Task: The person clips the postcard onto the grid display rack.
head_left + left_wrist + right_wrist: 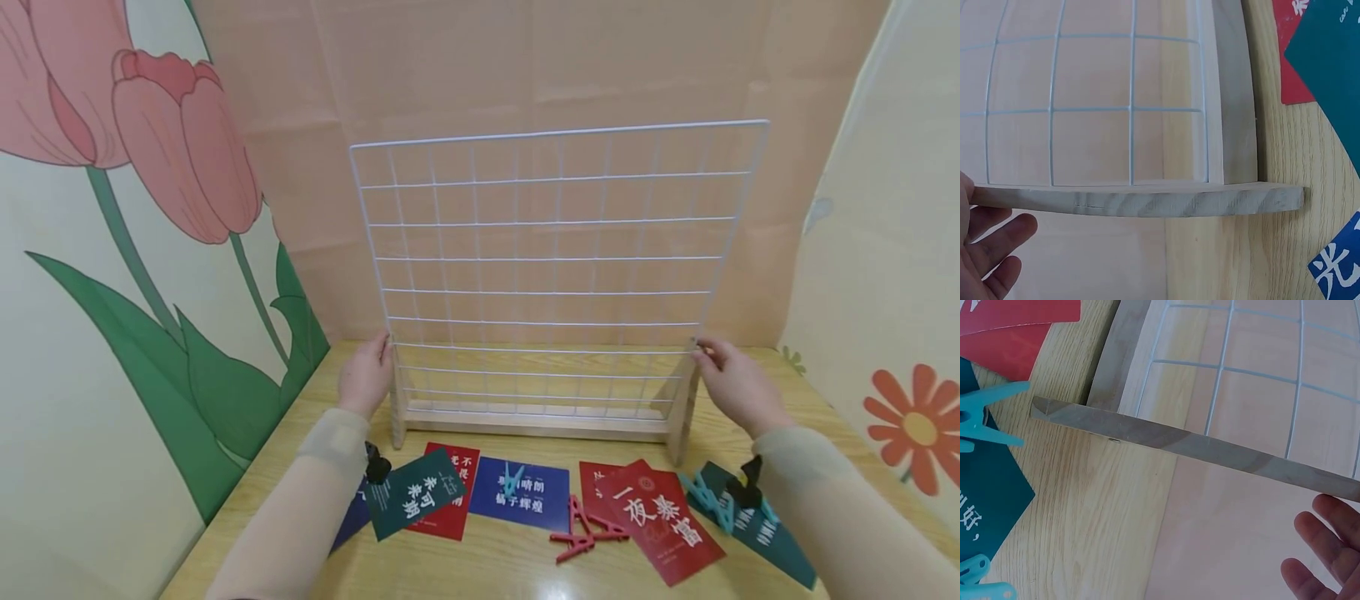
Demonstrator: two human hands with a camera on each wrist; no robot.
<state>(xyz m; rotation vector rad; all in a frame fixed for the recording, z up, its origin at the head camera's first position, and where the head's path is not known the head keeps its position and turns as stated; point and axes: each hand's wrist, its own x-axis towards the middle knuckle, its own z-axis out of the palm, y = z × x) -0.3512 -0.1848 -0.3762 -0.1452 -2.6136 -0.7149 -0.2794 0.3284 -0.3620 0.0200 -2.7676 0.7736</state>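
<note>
A white wire grid panel stands upright in a wooden stand on the table. My left hand holds the top of the stand's left side post; in the left wrist view, part of the left hand shows at that post's end, its lower fingers loosely bent. On the other side, my right hand pinches the top of the right side post. The right wrist view catches the right hand's fingers beside the post, with the thumb out of sight.
In front of the stand lie a green card, a blue card, red cards and another green card. Red clips and turquoise clips rest among them. A brown backdrop hangs behind.
</note>
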